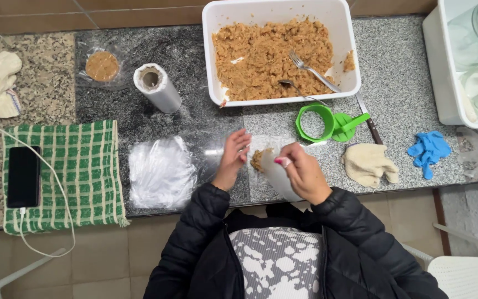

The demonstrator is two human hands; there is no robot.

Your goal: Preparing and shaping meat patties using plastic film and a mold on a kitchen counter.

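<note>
right hand [302,173]: pinches clear plastic sheet [276,176]
left hand [233,158]: fingers apart, beside brown patty [258,159]
risk: patty may crumble if the sheet tugs

Tub [211,55] white, mixture [266,55] tan-brown. Below tub: press [330,123] bright green. Right of press: glove [428,149] blue, dough [367,164] cream. Far left of tub: towel [78,166] green-white check, phone [24,176] black. Tabletop [399,72] speckled grey.
</note>
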